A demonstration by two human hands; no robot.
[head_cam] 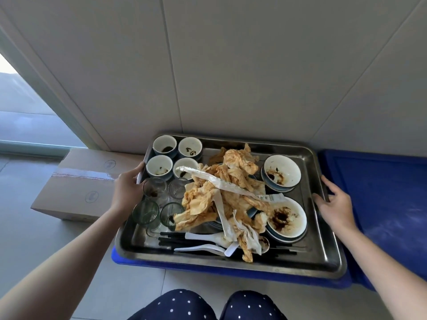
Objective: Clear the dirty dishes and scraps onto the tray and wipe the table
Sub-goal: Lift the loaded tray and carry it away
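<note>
A steel tray (231, 265) sits on a blue bin lid (143, 263) against the wall. It holds several small white cups (165, 145), glass cups (146, 212), two large stained bowls (282, 172), a heap of stained crumpled napkins (233, 176), white spoons (203, 237) and black chopsticks (171, 234). My left hand (128, 192) grips the tray's left rim, thumb hooked over the edge. My right hand (332, 202) holds the right rim, fingers curled along it.
A taped cardboard box (78, 181) lies on the tiled floor to the left of the tray. A second blue lid (379, 204) lies to the right. The panelled wall stands right behind the tray. My knees in dotted fabric (184, 306) show at the bottom.
</note>
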